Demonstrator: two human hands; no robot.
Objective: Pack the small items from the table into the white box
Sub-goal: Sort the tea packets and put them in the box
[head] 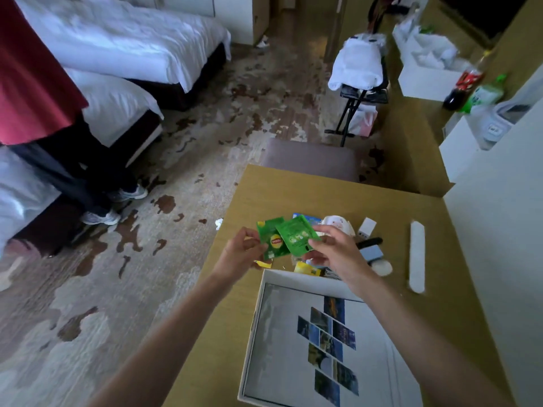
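The counter [338,198] carries everything. The white box [258,318] lies open at its near edge, directly below and nearer than both hands, its long side running away from the person. Beyond its far rim sit the loose items – a yellow packet [305,268], a white stick [417,257], a small white plug [366,228]. Above that rim, the left hand [244,251] pinches one green tea packet [271,243] and the right hand [335,254] pinches another green packet [296,236], overlapping. The coming move is likely a short pull back and down – both hands look about equally near.
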